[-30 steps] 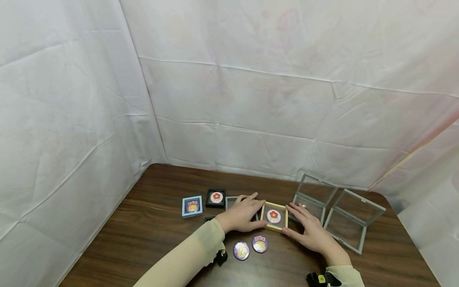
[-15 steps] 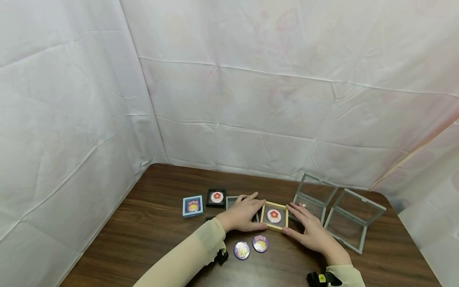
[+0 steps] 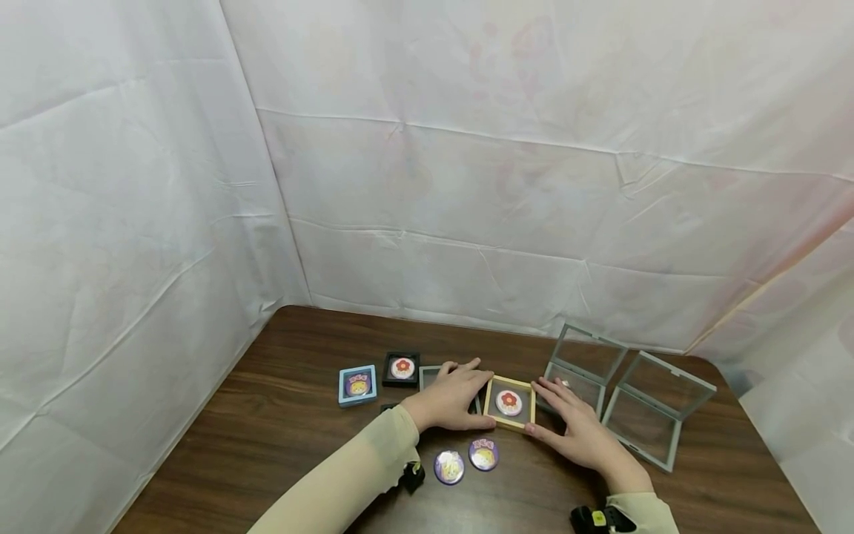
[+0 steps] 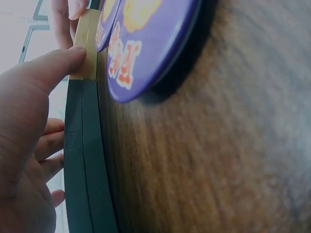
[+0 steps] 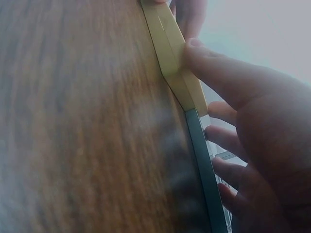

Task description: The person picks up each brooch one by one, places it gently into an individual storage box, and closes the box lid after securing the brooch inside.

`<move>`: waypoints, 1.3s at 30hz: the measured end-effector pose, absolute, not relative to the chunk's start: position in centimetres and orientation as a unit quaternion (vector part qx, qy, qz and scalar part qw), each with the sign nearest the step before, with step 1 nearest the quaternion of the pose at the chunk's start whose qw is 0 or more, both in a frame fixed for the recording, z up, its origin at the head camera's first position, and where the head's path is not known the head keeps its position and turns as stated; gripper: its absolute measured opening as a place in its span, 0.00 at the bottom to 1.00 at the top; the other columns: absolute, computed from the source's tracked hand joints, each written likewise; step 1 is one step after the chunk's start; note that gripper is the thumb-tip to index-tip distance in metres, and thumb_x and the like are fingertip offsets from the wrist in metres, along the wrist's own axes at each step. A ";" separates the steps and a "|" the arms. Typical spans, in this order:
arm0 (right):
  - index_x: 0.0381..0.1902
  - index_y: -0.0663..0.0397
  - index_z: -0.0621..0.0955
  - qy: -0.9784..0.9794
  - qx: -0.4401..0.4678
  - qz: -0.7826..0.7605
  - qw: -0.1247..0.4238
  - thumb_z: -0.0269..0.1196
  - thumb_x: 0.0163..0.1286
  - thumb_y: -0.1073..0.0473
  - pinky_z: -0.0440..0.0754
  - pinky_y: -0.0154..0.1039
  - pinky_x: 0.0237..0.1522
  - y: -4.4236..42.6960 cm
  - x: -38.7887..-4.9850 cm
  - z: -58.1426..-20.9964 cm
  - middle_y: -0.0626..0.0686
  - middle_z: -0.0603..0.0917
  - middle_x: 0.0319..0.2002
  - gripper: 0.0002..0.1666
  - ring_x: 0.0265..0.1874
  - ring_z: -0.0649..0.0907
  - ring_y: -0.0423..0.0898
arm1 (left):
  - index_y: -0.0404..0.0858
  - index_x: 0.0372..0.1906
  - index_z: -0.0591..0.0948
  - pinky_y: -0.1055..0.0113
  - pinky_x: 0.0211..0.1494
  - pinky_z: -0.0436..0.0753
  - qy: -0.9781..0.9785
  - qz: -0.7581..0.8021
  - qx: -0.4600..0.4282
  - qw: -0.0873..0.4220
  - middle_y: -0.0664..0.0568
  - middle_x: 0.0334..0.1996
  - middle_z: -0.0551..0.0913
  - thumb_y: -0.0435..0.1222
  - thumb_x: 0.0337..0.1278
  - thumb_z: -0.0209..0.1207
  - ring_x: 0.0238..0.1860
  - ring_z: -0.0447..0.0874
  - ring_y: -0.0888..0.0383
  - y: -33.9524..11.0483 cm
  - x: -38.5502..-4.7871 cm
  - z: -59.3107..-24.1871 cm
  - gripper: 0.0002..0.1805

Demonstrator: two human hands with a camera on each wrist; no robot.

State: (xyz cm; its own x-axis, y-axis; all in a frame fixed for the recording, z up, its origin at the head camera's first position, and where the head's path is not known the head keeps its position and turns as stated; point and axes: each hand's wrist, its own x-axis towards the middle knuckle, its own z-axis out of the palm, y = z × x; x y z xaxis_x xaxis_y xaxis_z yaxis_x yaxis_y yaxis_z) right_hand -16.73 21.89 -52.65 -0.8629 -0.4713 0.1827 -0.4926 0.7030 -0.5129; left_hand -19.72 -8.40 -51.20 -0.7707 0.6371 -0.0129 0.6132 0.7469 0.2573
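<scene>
A yellow square display frame (image 3: pixel 497 423) lies on the table between the hands, with a white button badge with a red flower (image 3: pixel 509 403) inside. The left hand (image 3: pixel 448 398) lies over a grey frame (image 3: pixel 428 374), mostly hiding it. Its thumb (image 4: pixel 73 58) touches the yellow frame's near left corner and a fingertip its far left corner. Fingers spread, the right hand (image 3: pixel 579 430) touches the yellow frame's right side; its thumb (image 5: pixel 209 60) is at the near corner. Two purple badges (image 3: pixel 449 467) lie just in front of the frames.
Two grey hinged frames, one nearer the hand (image 3: pixel 588 362) and one farther right (image 3: pixel 674 415), stand with lids raised. At left lie a blue frame (image 3: pixel 357 386) and a black frame (image 3: pixel 402 381), each holding a badge. Another dark frame shows partly beneath the left forearm. White cloth (image 3: pixel 427 185) hangs behind the table.
</scene>
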 end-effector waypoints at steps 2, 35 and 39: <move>0.82 0.56 0.73 -0.923 0.260 0.284 0.016 0.74 0.74 0.38 0.66 0.83 0.67 21.9 -16.7 -52.5 0.64 0.70 0.80 0.48 0.80 0.64 0.75 | 0.41 0.85 0.67 0.41 0.81 0.62 0.933 0.118 0.336 0.049 0.54 0.81 0.71 0.68 0.71 0.62 0.87 0.56 0.49 -8.4 -19.8 -51.1 0.50; 0.76 0.60 0.78 -0.922 0.261 0.285 0.001 0.73 0.77 0.45 0.68 0.79 0.69 21.6 -17.2 -51.9 0.64 0.73 0.78 0.39 0.80 0.66 0.73 | 0.42 0.78 0.77 0.38 0.75 0.67 0.965 0.093 0.243 0.018 0.51 0.73 0.80 0.67 0.64 0.68 0.79 0.72 0.49 -8.0 -21.8 -49.9 0.47; 0.73 0.61 0.80 -0.922 0.268 0.281 -0.006 0.72 0.78 0.46 0.70 0.76 0.70 21.6 -17.1 -51.4 0.64 0.76 0.76 0.35 0.78 0.69 0.73 | 0.41 0.79 0.76 0.38 0.75 0.67 0.967 0.100 0.232 0.024 0.50 0.74 0.79 0.65 0.65 0.69 0.79 0.72 0.49 -8.0 -22.1 -49.7 0.47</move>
